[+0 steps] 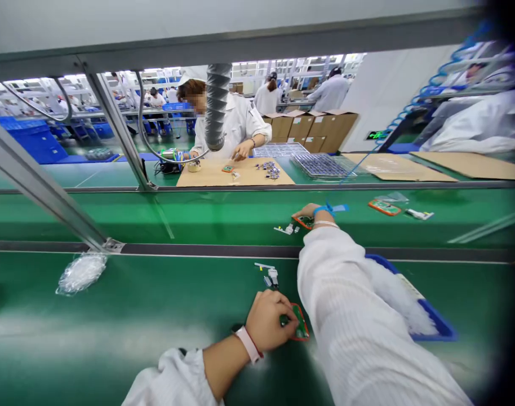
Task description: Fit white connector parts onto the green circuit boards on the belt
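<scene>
The hands are well apart on the green conveyor surface (114, 332). The left hand (268, 320) grips the edge of a small green circuit board (302, 330); the right hand (308, 212) lies on an orange-edged board (303, 222). Both look light, stiff and fragile, best held by their edges.

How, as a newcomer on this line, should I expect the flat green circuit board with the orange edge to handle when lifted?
The thin flat green circuit board at the left hand looks rigid and probably light for its size, not floppy. Its flat shape suggests it won't roll. It may be fragile if bent or dropped, though any small parts on it are too small to judge here.
</scene>
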### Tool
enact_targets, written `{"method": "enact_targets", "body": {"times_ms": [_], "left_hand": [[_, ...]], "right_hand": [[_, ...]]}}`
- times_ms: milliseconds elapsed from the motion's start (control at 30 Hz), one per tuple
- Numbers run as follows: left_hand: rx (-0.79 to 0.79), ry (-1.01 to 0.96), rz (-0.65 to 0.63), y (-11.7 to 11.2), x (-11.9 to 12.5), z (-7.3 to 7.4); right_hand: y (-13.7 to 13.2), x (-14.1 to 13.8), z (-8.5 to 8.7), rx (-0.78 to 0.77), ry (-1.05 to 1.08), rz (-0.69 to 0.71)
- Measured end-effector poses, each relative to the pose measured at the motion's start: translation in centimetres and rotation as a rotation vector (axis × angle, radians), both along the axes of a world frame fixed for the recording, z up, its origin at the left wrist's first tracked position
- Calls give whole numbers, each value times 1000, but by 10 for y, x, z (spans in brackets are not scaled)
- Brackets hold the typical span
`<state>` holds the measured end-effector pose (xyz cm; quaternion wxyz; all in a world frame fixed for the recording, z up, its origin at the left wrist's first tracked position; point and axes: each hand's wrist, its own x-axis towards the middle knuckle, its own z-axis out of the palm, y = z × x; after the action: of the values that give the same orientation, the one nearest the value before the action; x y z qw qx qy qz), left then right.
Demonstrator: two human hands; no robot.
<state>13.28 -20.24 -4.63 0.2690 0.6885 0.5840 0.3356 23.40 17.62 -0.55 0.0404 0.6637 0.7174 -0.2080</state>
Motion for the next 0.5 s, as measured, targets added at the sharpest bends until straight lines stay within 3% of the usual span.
{"method": "enact_targets", "body": {"times_ms": [200, 500], "left_hand": [[6, 38, -18, 2, -2, -3], [1, 80, -47, -1, -5, -2]], "right_hand": [[-24, -33, 10, -84, -45, 48], [-68, -70, 20, 134, -3, 126]]}}
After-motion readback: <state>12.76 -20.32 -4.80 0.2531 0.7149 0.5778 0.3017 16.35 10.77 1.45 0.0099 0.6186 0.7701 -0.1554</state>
